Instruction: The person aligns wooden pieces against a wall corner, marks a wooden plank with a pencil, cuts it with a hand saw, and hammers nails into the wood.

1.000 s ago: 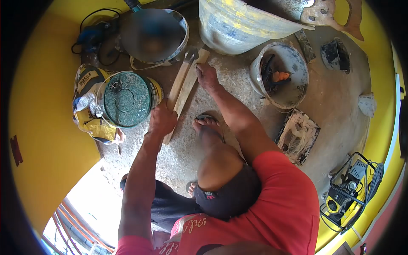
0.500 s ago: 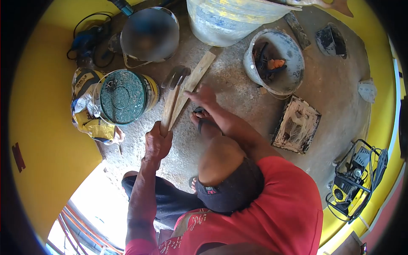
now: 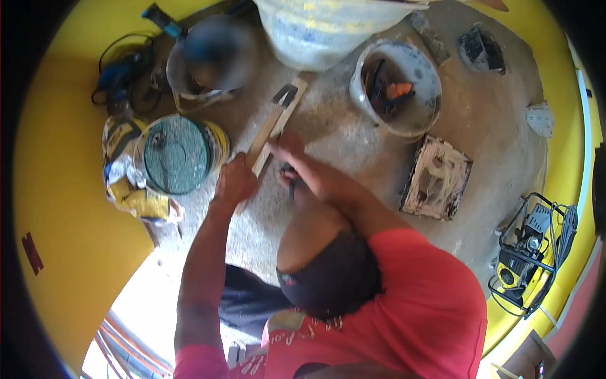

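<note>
My left hand (image 3: 237,179) is wrapped round the wooden handle of a claw hammer (image 3: 266,134). Its dark forked head (image 3: 285,95) lies over the far part of a pale wooden strip (image 3: 294,104). The strip slants across the concrete floor, partly under the hammer handle. My right hand (image 3: 288,149) is closed at the strip's right edge, close to the hammer handle; its fingertips are blurred. Whether a nail is there I cannot make out.
At left stands a bucket with a green lid (image 3: 175,155), beside crumpled bags (image 3: 129,183). Ahead are a large whitish tub (image 3: 325,31) and another bucket (image 3: 246,76). To the right are a bucket of tools (image 3: 426,110), a plaster-smeared tray (image 3: 435,180) and a yellow-black machine (image 3: 530,252).
The hammer has swung down and to the right, its head now over the strip. My left hand has moved up toward the strip; my right hand has shifted slightly left and down.
</note>
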Tool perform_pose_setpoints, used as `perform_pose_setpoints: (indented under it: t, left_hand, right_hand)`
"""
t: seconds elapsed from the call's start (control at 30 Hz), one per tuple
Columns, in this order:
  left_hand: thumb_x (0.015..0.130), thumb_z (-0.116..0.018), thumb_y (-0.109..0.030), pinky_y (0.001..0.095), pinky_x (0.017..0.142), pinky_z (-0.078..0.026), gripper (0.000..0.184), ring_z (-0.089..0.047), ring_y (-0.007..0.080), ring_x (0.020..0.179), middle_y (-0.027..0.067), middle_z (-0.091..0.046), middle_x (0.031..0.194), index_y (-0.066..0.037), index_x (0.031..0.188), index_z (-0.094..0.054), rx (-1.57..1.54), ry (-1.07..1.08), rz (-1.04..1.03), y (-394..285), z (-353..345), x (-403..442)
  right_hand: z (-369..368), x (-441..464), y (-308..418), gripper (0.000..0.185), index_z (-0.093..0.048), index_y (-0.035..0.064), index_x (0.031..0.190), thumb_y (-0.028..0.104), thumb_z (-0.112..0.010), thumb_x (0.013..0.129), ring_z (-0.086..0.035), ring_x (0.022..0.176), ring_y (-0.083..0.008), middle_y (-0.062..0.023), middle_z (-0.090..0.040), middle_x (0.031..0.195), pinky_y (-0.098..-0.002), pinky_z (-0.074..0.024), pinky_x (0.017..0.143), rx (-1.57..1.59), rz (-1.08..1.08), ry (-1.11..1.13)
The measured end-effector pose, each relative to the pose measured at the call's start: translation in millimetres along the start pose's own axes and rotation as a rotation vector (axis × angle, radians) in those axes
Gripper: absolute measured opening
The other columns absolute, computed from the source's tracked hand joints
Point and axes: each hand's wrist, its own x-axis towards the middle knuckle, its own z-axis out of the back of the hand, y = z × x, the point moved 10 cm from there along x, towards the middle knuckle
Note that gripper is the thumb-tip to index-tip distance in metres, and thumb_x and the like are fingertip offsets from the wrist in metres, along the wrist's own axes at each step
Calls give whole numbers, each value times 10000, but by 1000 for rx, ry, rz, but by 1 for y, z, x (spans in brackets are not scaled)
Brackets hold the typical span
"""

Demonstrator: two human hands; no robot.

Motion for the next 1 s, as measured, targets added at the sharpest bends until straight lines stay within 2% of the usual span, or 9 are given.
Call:
perform_pose_setpoints:
  t: [0.1, 0.27, 0.37, 0.43, 0.6, 0.77, 0.8, 0.9, 1.0]
  left_hand:
    - [730, -607, -126, 466, 684, -476, 289, -612, 435, 770, 275, -614, 779, 52, 951, -557, -172, 81, 47, -40, 39, -26]
    - [781, -654, -17, 259, 440, -355, 143, -496, 57, 522, 20, -543, 565, -7, 676, -559, -668, -307, -249, -100, 107, -50]
    - [755, -667, -90, 351, 550, -506, 150, -661, 266, 624, 165, -627, 682, 6, 839, -589, -341, -415, -307, -49, 58, -27]
    - [756, -586, -98, 481, 711, -489, 161, -616, 425, 858, 276, -626, 866, 16, 869, -566, 115, 115, 45, 40, -36, 9]
    - [718, -646, -188, 438, 654, -495, 282, -624, 402, 695, 229, -618, 720, 34, 872, -565, -137, 23, 23, -31, 41, -25]
    - [761, -615, 73, 263, 456, -388, 132, -504, 88, 505, 8, -536, 564, -41, 716, -567, -568, -403, -433, -112, 118, -46]
    - [755, -623, 63, 262, 465, -392, 122, -508, 91, 523, 14, -538, 582, -36, 717, -565, -49, -524, -657, -121, 102, -49]
    - [731, -655, -149, 367, 572, -478, 206, -622, 269, 636, 159, -616, 709, 35, 777, -578, 23, -143, -66, 24, -15, 9]
    - [731, -626, -184, 421, 642, -494, 254, -634, 358, 685, 214, -626, 737, 40, 847, -590, -13, -54, 26, 32, -8, 20]
  right_hand:
    - [-7, -17, 0, 592, -647, -29, 933, 499, -703, 672, -654, 852, -366, -241, -660, 862, -397, -533, 727, 3, 8, 12]
    - [-16, -6, -8, 647, -639, -27, 970, 534, -711, 657, -653, 874, -349, -239, -659, 910, -394, -534, 728, 17, -30, 48]
    - [-15, -8, -9, 682, -633, -36, 993, 551, -710, 654, -654, 879, -344, -244, -656, 915, -398, -531, 736, 0, -66, 75]
    - [-19, -3, -10, 698, -631, -41, 996, 560, -711, 649, -655, 878, -340, -244, -657, 914, -399, -530, 740, 54, -48, 72]
    - [-29, -9, -16, 606, -660, 3, 954, 535, -687, 666, -652, 837, -369, -219, -663, 840, -412, -526, 717, 5, 86, -90]
    - [-20, 1, -18, 626, -652, -6, 901, 573, -682, 665, -651, 806, -384, -224, -661, 827, -426, -533, 683, 101, 45, -124]
    - [-22, 2, -16, 619, -649, -10, 919, 559, -678, 675, -649, 809, -388, -226, -660, 831, -427, -533, 691, 42, 38, -94]
    - [-22, 5, -15, 630, -649, -16, 938, 555, -678, 675, -645, 842, -390, -235, -659, 867, -423, -530, 716, -47, 64, -45]
    - [-8, 13, -12, 655, -643, -22, 972, 555, -696, 665, -639, 900, -380, -245, -655, 926, -418, -520, 767, 89, 68, -112]
